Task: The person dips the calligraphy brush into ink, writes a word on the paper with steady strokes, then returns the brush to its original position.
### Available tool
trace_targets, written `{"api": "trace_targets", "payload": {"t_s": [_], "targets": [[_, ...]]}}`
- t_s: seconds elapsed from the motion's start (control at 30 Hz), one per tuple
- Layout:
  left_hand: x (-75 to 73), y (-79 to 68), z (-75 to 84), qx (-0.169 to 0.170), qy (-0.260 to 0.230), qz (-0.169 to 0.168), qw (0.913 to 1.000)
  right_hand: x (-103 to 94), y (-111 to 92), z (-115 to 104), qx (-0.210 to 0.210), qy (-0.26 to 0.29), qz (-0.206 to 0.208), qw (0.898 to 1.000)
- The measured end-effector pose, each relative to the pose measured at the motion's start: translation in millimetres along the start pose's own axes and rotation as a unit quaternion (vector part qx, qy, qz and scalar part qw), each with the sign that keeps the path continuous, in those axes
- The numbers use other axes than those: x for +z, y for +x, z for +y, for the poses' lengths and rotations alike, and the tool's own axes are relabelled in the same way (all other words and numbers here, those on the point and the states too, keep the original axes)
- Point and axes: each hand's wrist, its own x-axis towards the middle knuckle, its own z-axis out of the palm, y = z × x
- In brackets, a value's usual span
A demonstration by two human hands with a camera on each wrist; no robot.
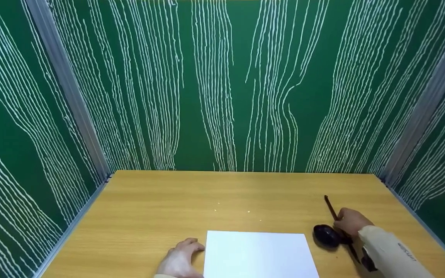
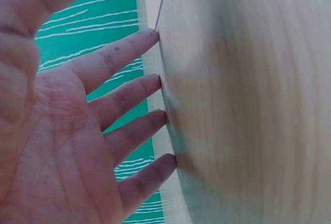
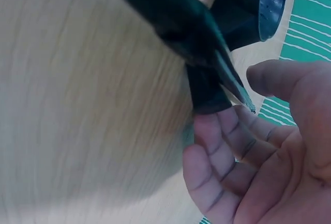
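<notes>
Dark stick (image 1: 331, 207) lay lower right, jutting either side of right hand (image 1: 352, 221), pinch impossible to tell, left hand (image 1: 180, 259) spread beside white paper (image 1: 259, 255)

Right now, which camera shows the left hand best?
Left wrist view: the left hand is large there, palm and four fingers clear. Head view shows it smaller, from above, beside the white sheet; right wrist view doesn't show it.

L fingers (image 2: 129, 94) spread, R fingers (image 3: 199, 173) loosely bent
</notes>
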Motion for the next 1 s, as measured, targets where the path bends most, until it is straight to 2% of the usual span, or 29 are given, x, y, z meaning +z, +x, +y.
{"api": "trace_targets", "payload": {"t_s": [0.17, 0.27, 0.37, 0.53, 0.8, 1.0], "targets": [[-0.8, 0.2, 2.1, -0.02, -0.014, -0.004, 0.9997, -2.4, 2.8, -0.4, -0.033, 0.0, -0.005, 0.999], [-1.1, 0.3, 2.9, -0.032, -0.011, -0.002, 0.9994, -3.6, 4.9, -1.9, -0.037, 0.004, -0.005, 0.999], [-0.6, 0.1, 3.2, -0.036, -0.008, -0.002, 0.9993, -3.2, 5.7, -2.6, -0.024, 0.022, -0.009, 0.999], [1.2, -0.1, 3.3, -0.035, -0.011, -0.006, 0.9993, -2.0, 6.3, -1.2, 0.003, 0.042, -0.025, 0.999], [2.5, 2.7, 3.8, -0.006, 0.001, 0.002, 1.0, -4.6, 8.7, 1.9, 0.025, 0.036, -0.035, 0.998], [2.1, 1.6, 1.7, -0.005, 0.005, 0.002, 1.0, -2.4, 5.7, 0.3, -0.014, 0.038, -0.014, 0.999]]}}
